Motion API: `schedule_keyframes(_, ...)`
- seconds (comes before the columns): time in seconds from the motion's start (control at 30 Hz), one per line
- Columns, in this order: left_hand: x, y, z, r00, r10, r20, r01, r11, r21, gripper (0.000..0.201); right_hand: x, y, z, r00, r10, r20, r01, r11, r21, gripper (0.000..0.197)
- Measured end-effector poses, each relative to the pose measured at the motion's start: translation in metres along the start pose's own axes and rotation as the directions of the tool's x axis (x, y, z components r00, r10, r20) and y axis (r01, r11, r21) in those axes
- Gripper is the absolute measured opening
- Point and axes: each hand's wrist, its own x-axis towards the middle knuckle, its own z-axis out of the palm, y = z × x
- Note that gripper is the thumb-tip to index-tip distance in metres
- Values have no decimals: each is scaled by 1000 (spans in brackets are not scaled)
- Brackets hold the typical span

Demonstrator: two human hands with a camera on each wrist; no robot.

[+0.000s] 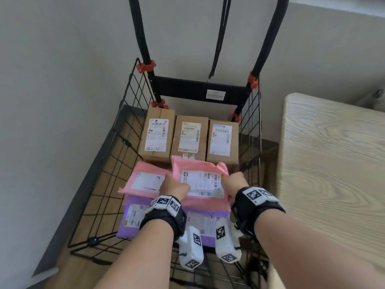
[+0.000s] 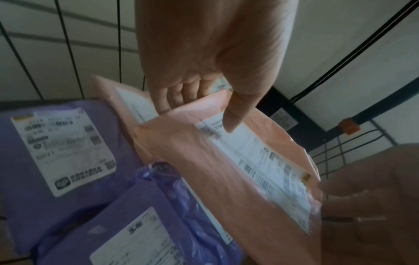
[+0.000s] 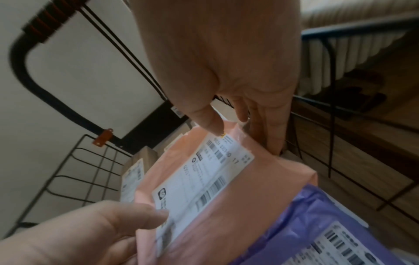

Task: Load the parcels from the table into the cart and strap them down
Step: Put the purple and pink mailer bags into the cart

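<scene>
A pink mailer parcel (image 1: 200, 182) (image 2: 226, 172) (image 3: 226, 206) hangs over the cart's wire basket (image 1: 116, 163). My left hand (image 1: 174, 187) (image 2: 204, 100) pinches its left edge, thumb on the label, fingers underneath. My right hand (image 1: 235, 184) (image 3: 240, 114) pinches its right edge the same way. Below it lie another pink mailer (image 1: 143, 180) and two purple mailers (image 1: 131, 217) (image 2: 56, 152) (image 3: 328, 224). Three brown cardboard boxes (image 1: 190, 136) stand in a row at the basket's far end.
The cart's black handle frame (image 1: 143, 38) with orange clamps rises at the back, and a black strap (image 1: 220, 38) hangs from it. A light wood table (image 1: 333, 153) stands to the right. A pale wall runs along the left.
</scene>
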Motion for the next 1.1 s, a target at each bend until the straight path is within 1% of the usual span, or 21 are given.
schedule_keyframes(0.1,17,-8,17,998,-18,62,16,999,32,53,18,6,10,995,87,-42,-87,996,-9,56)
schedule_keyframes(0.13,22,-10,21,996,-25,81,22,999,36,55,22,9,13,994,96,-57,-97,995,-20,55)
schedule_keyframes(0.23,36,-13,31,993,-41,111,39,999,21,54,36,14,22,997,72,-36,-72,997,-10,48)
schedule_keyframes(0.33,47,-15,36,990,-35,139,35,999,1,52,44,12,27,992,121,-28,-120,992,33,48)
schedule_keyframes(0.5,57,-18,43,980,-3,198,4,1000,-3,51,52,14,33,993,112,23,-112,994,-15,48)
schedule_keyframes(0.63,57,-16,47,977,45,206,-40,999,-29,49,52,17,30,999,42,33,-40,998,-44,43)
schedule_keyframes(0.77,53,-12,45,981,39,190,-34,999,-26,47,48,15,25,999,6,34,-4,998,-56,37)
schedule_keyframes(0.93,42,-2,31,985,42,167,-41,999,-12,55,33,11,16,997,-48,58,53,995,-83,34)
schedule_keyframes(1.0,35,7,24,986,57,160,-57,998,-5,57,23,7,9,993,-92,70,97,992,-74,37)
schedule_keyframes(1.1,22,22,11,982,93,164,-102,994,41,60,6,0,-1,975,-195,103,201,978,-56,40)
